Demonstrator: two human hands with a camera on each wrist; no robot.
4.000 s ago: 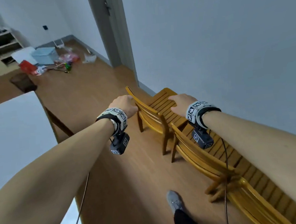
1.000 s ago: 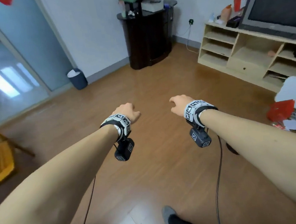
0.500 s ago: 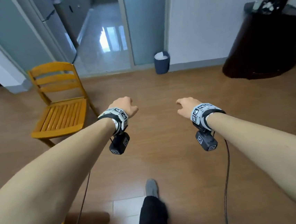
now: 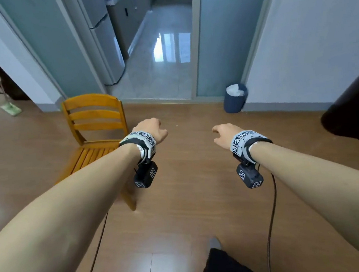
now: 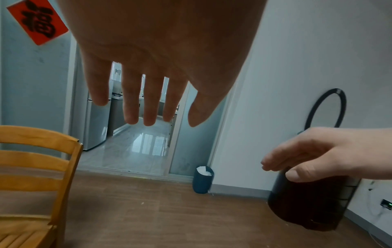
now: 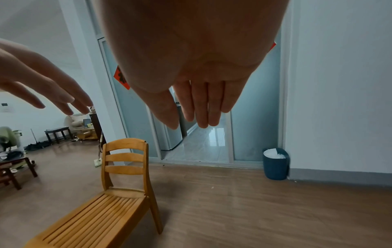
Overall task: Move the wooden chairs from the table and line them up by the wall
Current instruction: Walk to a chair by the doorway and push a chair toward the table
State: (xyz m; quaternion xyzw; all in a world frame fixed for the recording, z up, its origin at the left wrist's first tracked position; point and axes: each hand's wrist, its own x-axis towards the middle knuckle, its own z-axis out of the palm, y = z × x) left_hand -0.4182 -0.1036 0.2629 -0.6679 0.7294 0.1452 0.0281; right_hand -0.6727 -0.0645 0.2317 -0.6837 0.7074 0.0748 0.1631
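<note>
A yellow wooden chair with a slatted back and seat stands on the wood floor at the left, its back toward the glass sliding door; my left forearm hides part of its seat. The chair fills the lower left of the left wrist view, and the chair stands whole in the right wrist view. My left hand hovers just right of the chair back, fingers straight and empty. My right hand is held out further right, fingers extended and holding nothing.
A dark blue waste bin stands by the wall right of the open sliding door. A dark cabinet sits at the right edge. A mop leans at the far left. Bare wood floor lies ahead.
The view has kept turning left and closer: the chair now sits nearer, beside my left hand. Four seconds ago both hands gripped a chair by the wall; now they hold nothing.
</note>
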